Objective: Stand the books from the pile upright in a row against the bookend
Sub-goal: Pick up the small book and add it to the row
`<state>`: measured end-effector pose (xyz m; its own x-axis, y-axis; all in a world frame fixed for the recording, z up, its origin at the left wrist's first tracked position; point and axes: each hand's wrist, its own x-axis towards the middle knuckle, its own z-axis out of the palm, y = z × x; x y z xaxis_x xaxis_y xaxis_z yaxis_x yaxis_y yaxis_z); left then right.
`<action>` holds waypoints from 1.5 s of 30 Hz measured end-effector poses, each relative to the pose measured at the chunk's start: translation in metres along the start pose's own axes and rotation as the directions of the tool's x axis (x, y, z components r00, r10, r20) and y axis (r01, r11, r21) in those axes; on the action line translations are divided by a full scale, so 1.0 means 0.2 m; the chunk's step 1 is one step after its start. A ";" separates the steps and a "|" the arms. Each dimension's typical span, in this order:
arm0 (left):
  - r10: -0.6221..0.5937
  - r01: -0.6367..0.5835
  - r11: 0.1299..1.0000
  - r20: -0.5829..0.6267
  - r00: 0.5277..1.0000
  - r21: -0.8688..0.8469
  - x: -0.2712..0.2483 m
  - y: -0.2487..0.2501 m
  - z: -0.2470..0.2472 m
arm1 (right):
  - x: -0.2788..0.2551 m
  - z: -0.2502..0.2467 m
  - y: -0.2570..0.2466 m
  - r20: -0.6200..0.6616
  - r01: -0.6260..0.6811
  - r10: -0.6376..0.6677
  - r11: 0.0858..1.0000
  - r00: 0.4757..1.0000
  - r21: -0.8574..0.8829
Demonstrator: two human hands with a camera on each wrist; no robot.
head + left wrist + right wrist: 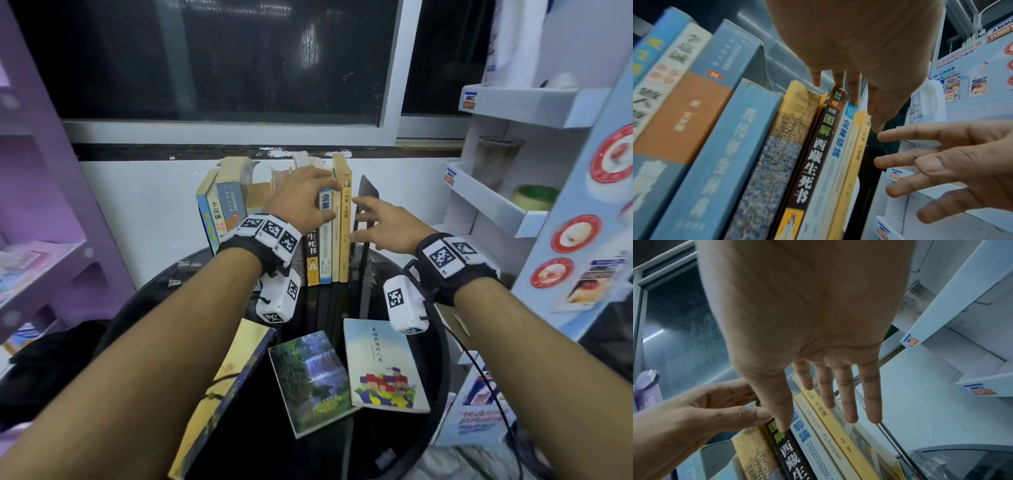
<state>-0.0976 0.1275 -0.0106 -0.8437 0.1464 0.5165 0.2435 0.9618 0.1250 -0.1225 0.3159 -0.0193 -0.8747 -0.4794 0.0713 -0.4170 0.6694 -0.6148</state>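
Books stand upright under curled left fingers; right fingers spread beside them.

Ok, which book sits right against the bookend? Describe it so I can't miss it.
Look at the upright row of books at the back of the round black table. At its right end stands the dark bookend. The book touching it is the yellow-spined book, taller than the white and blue spines to its left.
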 end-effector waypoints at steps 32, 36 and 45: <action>-0.244 0.354 0.935 0.682 0.690 -0.024 -0.56 0.37 0.47 | -0.48 0.27 0.25 0.191 -0.396 0.457 0.872 0.869 -0.287; -0.235 0.335 0.942 0.661 0.713 -0.027 -0.57 0.37 0.49 | -0.47 0.29 0.26 0.188 -0.418 0.485 0.856 0.854 -0.305; -0.204 0.373 0.913 0.605 0.770 -0.167 -0.57 0.36 0.50 | -0.48 0.30 0.28 0.195 -0.418 0.495 0.846 0.847 -0.331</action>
<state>-0.0324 0.2030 -0.1458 -0.9884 0.0568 -0.1407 -0.0125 0.8936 0.4487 -0.0467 0.3644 -0.1081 -0.8991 -0.1855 -0.3965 -0.0691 0.9546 -0.2898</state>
